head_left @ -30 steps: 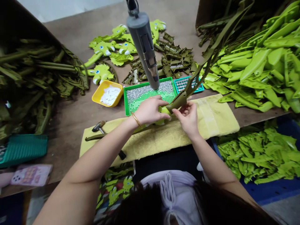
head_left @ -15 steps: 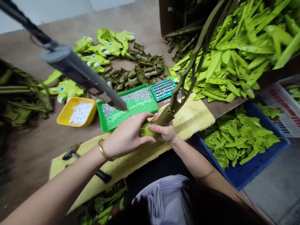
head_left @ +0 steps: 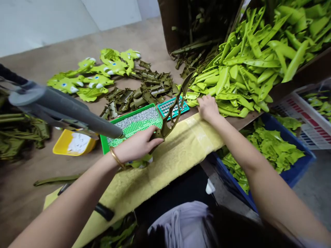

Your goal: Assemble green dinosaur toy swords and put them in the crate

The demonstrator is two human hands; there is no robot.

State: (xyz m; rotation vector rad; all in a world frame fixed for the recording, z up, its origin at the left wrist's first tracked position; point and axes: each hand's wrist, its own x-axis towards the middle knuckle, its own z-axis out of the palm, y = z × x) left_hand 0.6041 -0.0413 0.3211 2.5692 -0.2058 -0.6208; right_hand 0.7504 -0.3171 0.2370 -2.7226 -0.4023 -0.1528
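Observation:
My left hand (head_left: 141,143) is closed around an olive plastic part (head_left: 176,106) with a long, curved, cut-out shape that points up and away. Below that hand shows a lime-green dinosaur-like head (head_left: 141,162) with a blue eye; the hand partly hides it. My right hand (head_left: 208,108) is at the near left edge of a heap of lime-green plastic pieces (head_left: 240,72), fingers bent down and closed on a piece there. Its fingertips are partly hidden. A grey electric screwdriver (head_left: 69,108) hangs slanted over the left forearm, its tip above a green tray (head_left: 159,115) of small metal screws.
A teal tray (head_left: 184,109) holds round metal pieces. Left stands a yellow bin (head_left: 60,146) with white bits. Olive parts (head_left: 139,91) and green heads (head_left: 97,81) lie behind. A yellow cloth (head_left: 178,155) covers the front edge; a blue crate (head_left: 301,165) stands right.
My right hand has let go of the olive part and moved right to the lime-green heap. My left hand keeps the part, now lower and further left. The view has shifted.

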